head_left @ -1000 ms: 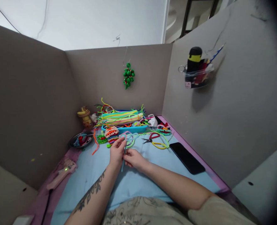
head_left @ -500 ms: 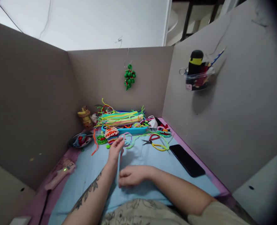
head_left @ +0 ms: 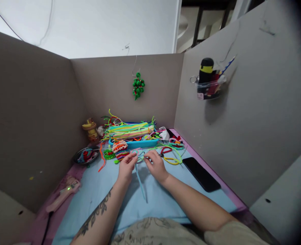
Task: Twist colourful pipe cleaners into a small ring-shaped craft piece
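Readable text: none.
Sticker (head_left: 200, 96): on the clear holder (head_left: 213, 89) on the wall above the phone (head_left: 201, 173); print too small to read.
Phone screen: dark, no writing.

Dim indoor light from above; soft shadow beside clear plastic wall cup (head_left: 211, 89); dark vignette right edge; wide-angle bending; slight softness.

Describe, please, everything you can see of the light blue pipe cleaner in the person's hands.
The light blue fuzzy pipe cleaner is one thin, soft-looking stem, seemingly chenille over wire. The left hand pinches its upper end; the right hand reaches the same spot, its grip unclear. From there the free length runs toward the person, gently curved, over the pale blue table cover; whether it rests on that cannot be told.
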`<state>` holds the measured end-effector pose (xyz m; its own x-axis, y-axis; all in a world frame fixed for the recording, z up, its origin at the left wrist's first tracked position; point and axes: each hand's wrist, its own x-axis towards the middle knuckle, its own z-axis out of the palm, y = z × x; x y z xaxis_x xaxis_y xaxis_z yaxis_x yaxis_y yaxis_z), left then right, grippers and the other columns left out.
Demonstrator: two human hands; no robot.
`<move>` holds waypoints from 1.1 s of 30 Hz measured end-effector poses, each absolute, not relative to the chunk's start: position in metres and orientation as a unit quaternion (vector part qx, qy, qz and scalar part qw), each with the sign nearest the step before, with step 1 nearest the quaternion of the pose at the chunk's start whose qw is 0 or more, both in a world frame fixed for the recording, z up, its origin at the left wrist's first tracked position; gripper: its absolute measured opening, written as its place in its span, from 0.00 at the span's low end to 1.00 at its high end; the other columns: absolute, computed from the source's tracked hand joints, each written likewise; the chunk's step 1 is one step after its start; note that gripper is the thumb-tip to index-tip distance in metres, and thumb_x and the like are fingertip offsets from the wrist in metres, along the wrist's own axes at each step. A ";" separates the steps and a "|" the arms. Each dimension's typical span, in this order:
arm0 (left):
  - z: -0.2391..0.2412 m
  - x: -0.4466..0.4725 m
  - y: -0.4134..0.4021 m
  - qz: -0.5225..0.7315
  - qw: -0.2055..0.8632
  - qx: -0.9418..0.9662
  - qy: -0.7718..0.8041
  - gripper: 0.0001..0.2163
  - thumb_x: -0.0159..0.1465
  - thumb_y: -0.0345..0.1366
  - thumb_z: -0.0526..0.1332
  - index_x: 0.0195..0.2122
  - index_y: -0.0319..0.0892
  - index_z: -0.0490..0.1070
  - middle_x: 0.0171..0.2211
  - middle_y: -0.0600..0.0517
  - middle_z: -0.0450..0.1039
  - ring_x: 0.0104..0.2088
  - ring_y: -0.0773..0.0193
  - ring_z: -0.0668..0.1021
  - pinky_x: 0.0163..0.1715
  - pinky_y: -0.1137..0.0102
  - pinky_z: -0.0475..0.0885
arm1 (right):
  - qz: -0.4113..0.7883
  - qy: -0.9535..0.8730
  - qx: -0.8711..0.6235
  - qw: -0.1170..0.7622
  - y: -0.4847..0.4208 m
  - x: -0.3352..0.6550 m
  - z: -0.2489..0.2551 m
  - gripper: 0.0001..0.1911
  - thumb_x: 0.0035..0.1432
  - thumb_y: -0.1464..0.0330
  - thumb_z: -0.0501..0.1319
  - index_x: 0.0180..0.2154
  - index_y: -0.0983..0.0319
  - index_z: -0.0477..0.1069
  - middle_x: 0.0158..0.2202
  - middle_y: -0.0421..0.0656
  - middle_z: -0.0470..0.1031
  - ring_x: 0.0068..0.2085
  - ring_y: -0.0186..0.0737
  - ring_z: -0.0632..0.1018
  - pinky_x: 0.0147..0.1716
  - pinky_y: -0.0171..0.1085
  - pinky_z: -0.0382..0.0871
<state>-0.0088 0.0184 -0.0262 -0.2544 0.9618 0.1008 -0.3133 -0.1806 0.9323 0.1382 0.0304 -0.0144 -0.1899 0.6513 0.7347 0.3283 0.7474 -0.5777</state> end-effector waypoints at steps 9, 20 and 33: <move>-0.021 -0.005 0.015 0.643 0.465 0.405 0.454 0.19 0.43 0.41 0.69 0.35 0.37 0.73 0.16 0.58 0.63 0.14 0.78 0.58 0.15 0.78 0.48 | 0.154 -0.736 -0.368 0.546 0.029 0.139 -0.017 0.06 0.56 0.68 0.54 0.36 0.60 0.68 0.33 0.44 0.70 0.33 0.38 0.70 0.37 0.37 0.64; -0.026 -0.009 0.018 0.636 0.468 0.415 0.452 0.19 0.44 0.41 0.69 0.36 0.36 0.73 0.17 0.57 0.65 0.15 0.76 0.61 0.15 0.78 0.48 | 0.126 -0.744 -0.363 0.547 0.037 0.142 -0.016 0.06 0.56 0.70 0.54 0.35 0.61 0.69 0.34 0.45 0.70 0.39 0.40 0.71 0.39 0.38 0.65; -0.022 -0.009 0.019 0.675 0.467 0.375 0.431 0.18 0.40 0.39 0.71 0.31 0.36 0.73 0.22 0.54 0.71 0.21 0.72 0.69 0.21 0.76 0.61 | 0.191 -0.717 -0.312 0.594 0.042 0.145 -0.015 0.05 0.54 0.70 0.57 0.31 0.60 0.72 0.31 0.42 0.73 0.36 0.38 0.73 0.38 0.37 0.67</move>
